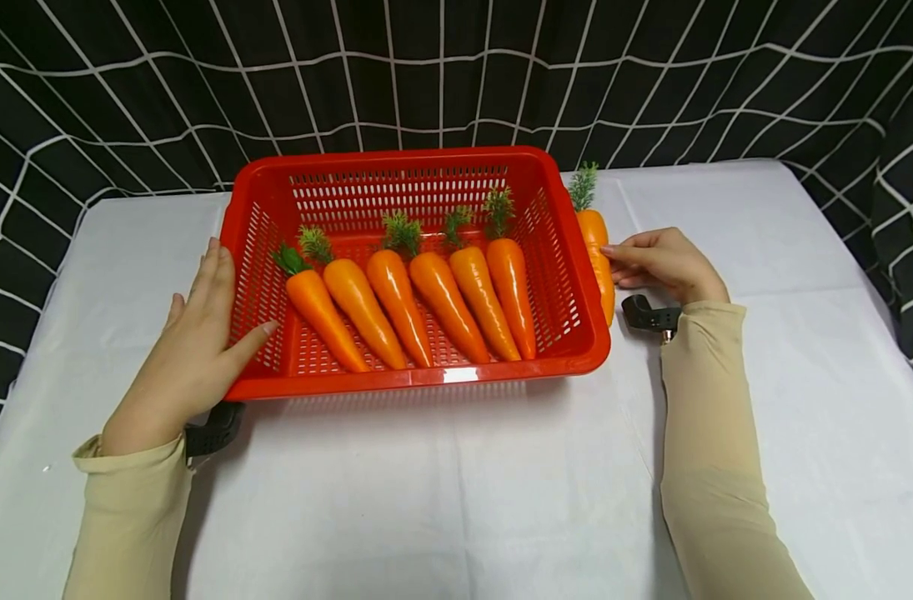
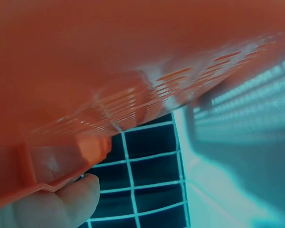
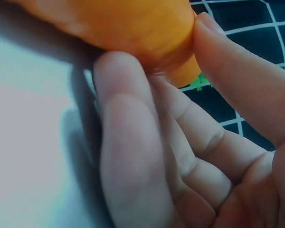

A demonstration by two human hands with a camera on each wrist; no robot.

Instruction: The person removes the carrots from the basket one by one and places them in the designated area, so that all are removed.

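Several orange carrots with green tops lie side by side in a red plastic basket. My left hand rests on the basket's left rim, fingers straight along it and thumb over the inner side. Seen from the left wrist, a fingertip sits right at the underside of the rim. Outside the right wall is another carrot, its leafy top pointing to the back. My right hand pinches this carrot between thumb and fingers; the right wrist view shows the fingertips against its orange side.
A white cloth covers the table under the basket. Behind it hangs a black curtain with a white grid, which also comes round both sides. Each wrist wears a small black camera, such as the right one.
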